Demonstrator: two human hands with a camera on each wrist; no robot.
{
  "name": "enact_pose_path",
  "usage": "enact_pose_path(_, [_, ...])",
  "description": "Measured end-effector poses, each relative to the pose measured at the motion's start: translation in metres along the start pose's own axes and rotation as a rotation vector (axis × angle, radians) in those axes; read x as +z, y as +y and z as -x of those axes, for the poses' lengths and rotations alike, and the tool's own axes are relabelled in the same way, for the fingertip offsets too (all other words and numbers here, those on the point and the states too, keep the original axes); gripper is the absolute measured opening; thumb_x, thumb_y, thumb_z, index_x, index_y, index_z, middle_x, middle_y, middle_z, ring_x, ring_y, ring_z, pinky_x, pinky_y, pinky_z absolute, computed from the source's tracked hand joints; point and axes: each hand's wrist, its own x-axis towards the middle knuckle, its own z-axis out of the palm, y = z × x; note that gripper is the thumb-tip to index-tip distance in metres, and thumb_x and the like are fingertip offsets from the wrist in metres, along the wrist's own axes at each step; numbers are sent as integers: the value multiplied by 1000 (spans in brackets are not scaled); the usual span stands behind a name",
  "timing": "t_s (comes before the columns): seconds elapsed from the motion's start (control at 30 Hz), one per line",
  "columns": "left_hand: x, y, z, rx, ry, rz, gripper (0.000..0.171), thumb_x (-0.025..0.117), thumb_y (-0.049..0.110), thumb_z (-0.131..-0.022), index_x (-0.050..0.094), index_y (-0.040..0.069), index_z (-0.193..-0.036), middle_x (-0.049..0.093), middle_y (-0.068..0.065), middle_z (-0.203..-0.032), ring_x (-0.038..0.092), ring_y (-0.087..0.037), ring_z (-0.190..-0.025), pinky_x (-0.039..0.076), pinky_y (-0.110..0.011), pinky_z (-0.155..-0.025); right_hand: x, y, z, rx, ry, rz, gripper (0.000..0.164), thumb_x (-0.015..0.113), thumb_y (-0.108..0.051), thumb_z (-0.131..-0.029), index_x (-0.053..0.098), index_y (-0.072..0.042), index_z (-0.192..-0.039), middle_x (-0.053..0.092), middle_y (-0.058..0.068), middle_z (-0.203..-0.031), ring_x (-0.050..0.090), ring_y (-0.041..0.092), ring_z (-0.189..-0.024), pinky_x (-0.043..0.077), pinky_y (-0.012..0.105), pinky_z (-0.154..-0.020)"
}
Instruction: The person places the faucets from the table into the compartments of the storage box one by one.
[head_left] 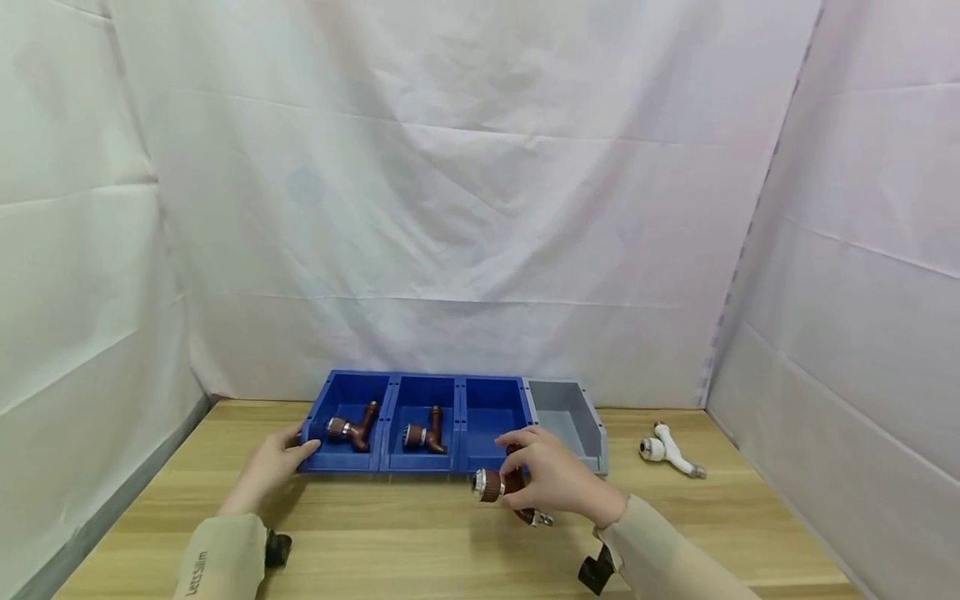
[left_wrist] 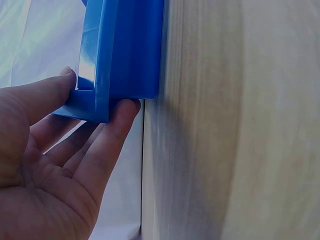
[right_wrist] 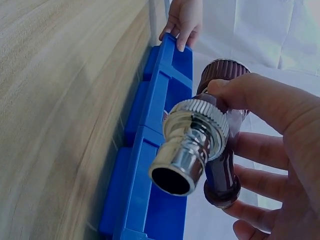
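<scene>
My right hand [head_left: 553, 473] grips a brown tap [head_left: 491, 486] in front of the third blue bin [head_left: 491, 417], above the table. In the right wrist view, thumb and fingers curl around the tap's brown body, and its chrome spout end [right_wrist: 187, 145] faces the camera. My left hand [head_left: 272, 465] holds the front left corner of the leftmost blue bin [head_left: 337, 462], its thumb on the rim and fingers against the outside, as the left wrist view shows. One brown tap [head_left: 362, 429] lies in that bin, another brown tap [head_left: 427, 435] in the second bin.
A grey bin [head_left: 558, 408] ends the row on the right, with nothing visible inside. Farther right, a white tap [head_left: 670, 450] lies on the wooden table [head_left: 390, 533]. White curtains [head_left: 450, 208] stand behind and on both sides.
</scene>
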Motion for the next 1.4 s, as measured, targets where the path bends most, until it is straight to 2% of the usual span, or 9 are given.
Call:
enact_pose_path(0.4, [0,1,2,-28,-8,19,57,58,25,-99,42,-11,-140,52,-34,-130,48,-49,-121,37,-61,-98,2,6,-4,-19,5,-2,17,80,-34,-76,75,-24,-88,57,4,-133,47,27,-123,42,51,-98])
enact_pose_path(0.6, [1,5,-2,-49,-23,21,59,56,27,-100,39,-11,-141,49,-34,-132,45,-50,-123,35,-63,-99,-2,11,-5,-26,16,8,18,81,-33,-76,76,-22,-90,56,5,-133,47,28,-123,42,52,-98])
enact_pose_path(1.0, [1,1,2,10,5,18,55,59,21,-98,43,-13,-138,54,-35,-126,51,-50,-116,41,-61,-94,-1,15,-7,-29,10,13,16,80,-30,-77,75,-21,-89,56,5,-133,46,28,-124,40,53,-100])
enact_pose_path(1.23, [3,4,2,-8,-10,21,56,59,21,-98,42,-13,-139,51,-34,-130,49,-50,-119,40,-60,-95,0,19,-9,-12,11,-3,15,80,-27,-77,76,-21,-90,57,5,-132,47,29,-123,43,52,-97])
enact_pose_path(1.4, [3,3,3,-4,12,35,54,60,20,-98,44,-13,-137,54,-33,-128,49,-49,-119,40,-60,-96,0,20,-14,-17,26,-13,15,80,-29,-77,75,-21,-90,57,4,-132,47,29,-122,44,52,-96])
